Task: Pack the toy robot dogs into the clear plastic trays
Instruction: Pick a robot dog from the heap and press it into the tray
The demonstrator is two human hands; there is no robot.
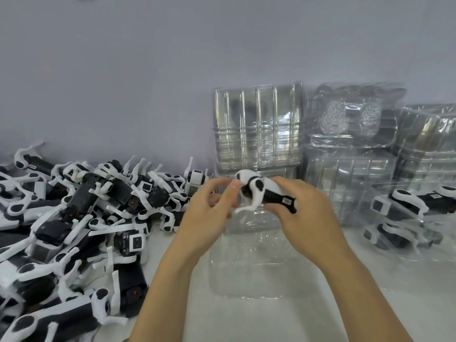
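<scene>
On the white table point(246, 322), we grip one toy robot dog point(265, 193) in both our left hand point(209, 213) and right hand point(301, 208), above an open clear tray point(246, 267).

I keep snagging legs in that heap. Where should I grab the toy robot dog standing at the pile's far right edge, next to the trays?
Take that upright toy robot dog by its blocky white body, probably from above and the tray side. It stands clear at the pile's right edge, while thin white legs crowd its left. Both the left hand and right hand hold another dog now.
</scene>
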